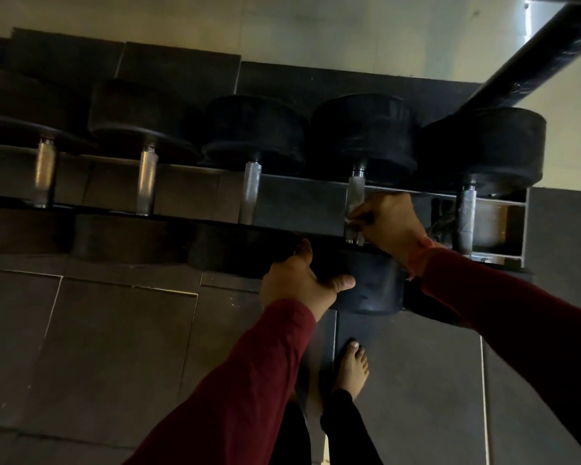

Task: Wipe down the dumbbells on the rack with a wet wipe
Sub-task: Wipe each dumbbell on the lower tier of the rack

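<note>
We have the wet wipe (352, 219) pinched in our right hand (388, 223) against the steel handle of the fourth dumbbell (363, 135) on the rack (299, 203); our left hand (296, 283) grips its near head. Which dumbbells are already clean we cannot tell; we judge the last dumbbell (484, 146), farthest right, still waits.

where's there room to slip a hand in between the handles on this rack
Open gaps show between the three left handles. It is crowded at the fourth handle, where the right hand holds the wipe, and the left hand grips its near head.
</note>
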Demonstrator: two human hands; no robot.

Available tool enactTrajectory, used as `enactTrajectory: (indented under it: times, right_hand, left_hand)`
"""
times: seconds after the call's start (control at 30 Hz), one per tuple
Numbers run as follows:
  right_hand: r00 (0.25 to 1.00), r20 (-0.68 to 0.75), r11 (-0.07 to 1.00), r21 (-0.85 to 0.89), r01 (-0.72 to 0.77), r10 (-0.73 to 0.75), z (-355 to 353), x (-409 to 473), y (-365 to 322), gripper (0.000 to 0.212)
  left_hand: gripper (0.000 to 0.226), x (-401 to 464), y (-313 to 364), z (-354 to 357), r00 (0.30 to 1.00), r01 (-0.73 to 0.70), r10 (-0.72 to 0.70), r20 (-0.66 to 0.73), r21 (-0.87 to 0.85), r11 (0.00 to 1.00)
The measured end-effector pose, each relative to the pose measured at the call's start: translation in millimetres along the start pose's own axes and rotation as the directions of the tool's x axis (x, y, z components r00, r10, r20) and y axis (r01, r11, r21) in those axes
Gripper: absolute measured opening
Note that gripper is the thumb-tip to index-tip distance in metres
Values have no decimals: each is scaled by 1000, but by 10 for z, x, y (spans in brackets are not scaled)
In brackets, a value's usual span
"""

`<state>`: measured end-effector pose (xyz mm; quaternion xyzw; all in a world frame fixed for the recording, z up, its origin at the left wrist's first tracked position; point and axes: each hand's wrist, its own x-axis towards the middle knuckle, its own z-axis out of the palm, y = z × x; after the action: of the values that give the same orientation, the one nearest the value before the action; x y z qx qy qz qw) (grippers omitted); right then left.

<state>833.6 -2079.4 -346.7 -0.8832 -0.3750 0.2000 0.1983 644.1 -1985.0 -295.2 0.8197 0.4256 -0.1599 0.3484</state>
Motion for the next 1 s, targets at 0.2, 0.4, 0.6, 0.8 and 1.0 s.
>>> enactTrajectory:
  times: [0.2, 0.4, 0.6, 0.8, 1.0]
  right_hand:
    - [963, 99, 891, -366, 269, -251, -153, 319, -175, 26]
    - [933, 327, 786, -533, 313, -149, -174, 461, -340, 25]
    - [854, 485, 824, -397, 405, -187, -189, 407, -387, 23]
    - [914, 388, 691, -628, 358, -120, -203, 486, -591, 19]
    - [839, 541, 890, -351, 290, -61, -198, 391, -568, 22]
  left_hand:
    - [101, -23, 8, -23, 1000, -17, 17, -14, -9, 1000]
    - [96, -43, 40, -69, 1000, -30, 30, -8, 28, 999]
    - [93, -57, 57, -85, 1000, -22, 22, 1, -7, 1000]
    - [92, -62, 65, -93, 1000, -13, 13, 6, -40, 999]
    - [88, -58, 53, -96, 1000, -19, 18, -7, -74, 997]
